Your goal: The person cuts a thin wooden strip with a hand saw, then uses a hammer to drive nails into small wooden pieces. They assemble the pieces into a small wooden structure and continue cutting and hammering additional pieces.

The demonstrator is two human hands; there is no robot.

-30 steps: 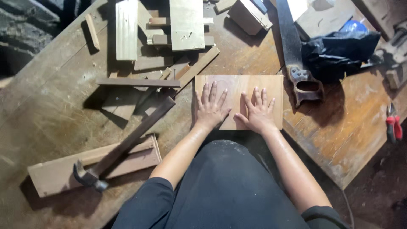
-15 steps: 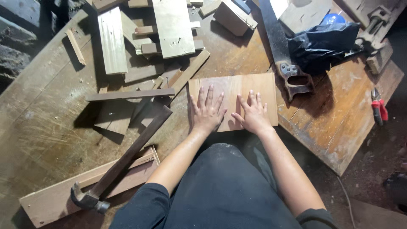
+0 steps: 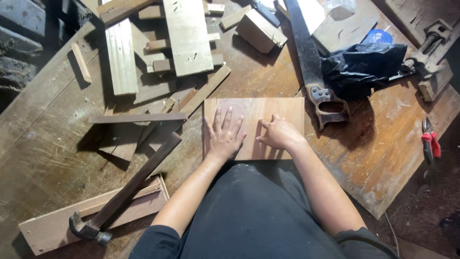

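Head view: board [image 3: 254, 111] partly under hands

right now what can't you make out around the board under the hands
Head view only:
- Board: near edge hidden by the left hand, right hand and dark clothing.
- Handsaw: blade tip cut off by the top edge.
- Blue object: mostly hidden by the black bag.
- Pliers: jaws too small to read.

I see a worn wooden table [image 3: 268, 76] | on it: flat board [image 3: 254, 127], handsaw [image 3: 311, 67], hammer [image 3: 124, 192], black bag [image 3: 362, 64], clamp [image 3: 424, 50], offcut pile [image 3: 158, 52], pliers [image 3: 430, 141] near the right edge
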